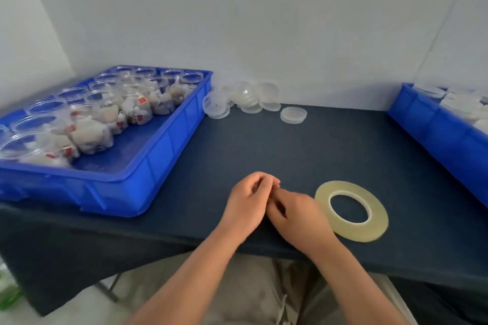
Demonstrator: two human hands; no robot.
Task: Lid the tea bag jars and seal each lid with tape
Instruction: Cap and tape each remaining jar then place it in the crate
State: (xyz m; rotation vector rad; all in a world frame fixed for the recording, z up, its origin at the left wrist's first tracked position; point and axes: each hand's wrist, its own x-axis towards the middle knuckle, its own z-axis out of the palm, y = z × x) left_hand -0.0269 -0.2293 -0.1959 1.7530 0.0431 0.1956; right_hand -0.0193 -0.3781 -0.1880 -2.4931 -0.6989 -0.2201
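Head view. Found left hand and right hand touching at lower centre, fingers curled; could not tell whether anything was pinched. Spotted yellowish clear tape roll flat just right of right hand. Saw clear plastic tea bag jars unlidded in blue plastic crate at left, round clear lids piled at upper centre.

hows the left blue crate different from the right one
The left crate is almost wholly in view; the right crate is cut off by the frame edge. The left crate's jars stand open, without lids; the right crate's contents seem to carry lids, though blurred. Both are blue plastic on the dark table.
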